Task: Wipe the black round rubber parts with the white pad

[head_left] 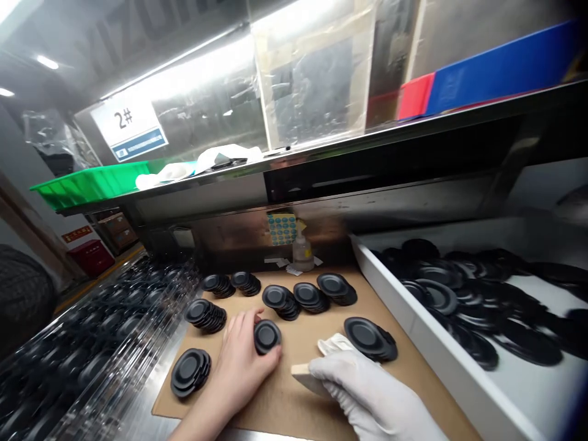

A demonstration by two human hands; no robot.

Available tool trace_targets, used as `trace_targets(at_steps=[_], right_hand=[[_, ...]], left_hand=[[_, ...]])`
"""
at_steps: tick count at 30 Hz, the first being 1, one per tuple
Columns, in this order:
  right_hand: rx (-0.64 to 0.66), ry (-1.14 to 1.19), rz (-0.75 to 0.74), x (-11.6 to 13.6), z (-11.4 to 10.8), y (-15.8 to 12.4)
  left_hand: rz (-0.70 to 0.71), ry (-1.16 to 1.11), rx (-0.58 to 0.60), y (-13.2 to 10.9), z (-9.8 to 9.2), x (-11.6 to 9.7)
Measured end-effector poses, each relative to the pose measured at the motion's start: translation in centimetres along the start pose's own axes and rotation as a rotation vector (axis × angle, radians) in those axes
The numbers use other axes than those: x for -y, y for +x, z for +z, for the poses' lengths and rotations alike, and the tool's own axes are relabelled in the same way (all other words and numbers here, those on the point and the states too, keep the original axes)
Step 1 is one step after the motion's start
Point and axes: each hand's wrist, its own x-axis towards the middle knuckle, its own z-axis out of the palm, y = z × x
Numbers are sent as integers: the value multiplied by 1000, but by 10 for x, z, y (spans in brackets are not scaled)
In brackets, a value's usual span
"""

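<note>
My bare left hand (243,352) curls its fingers and thumb round a small black round disc (267,336) with a raised rim, low over the cardboard sheet (280,404). My right hand (372,386) wears a white glove and is closed on a flat, pale beige block (309,376), held just right of that disc. What the block is I cannot make out. A leaning stack of wider black discs (367,338) lies just beyond the right hand. To the left of my left hand sit a stack of discs (189,370) and another stack (202,313).
More disc stacks (309,295) line the back of the cardboard, before a clear bottle (302,250). On the right is a white bin (436,373) of loose black discs; on the left, clear trays (114,331) of black parts. A shelf carries a green tray (92,184) and a blue bin (500,67).
</note>
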Motion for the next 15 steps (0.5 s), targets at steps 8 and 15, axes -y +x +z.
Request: trace_targets(at_steps=[8,15], right_hand=[[-143,101,76,5,0,7],[-1,125,62,-3,-2,-1]], left_hand=[[-14,40,139,-46,10,12],[119,-77,179,-39,11,12]])
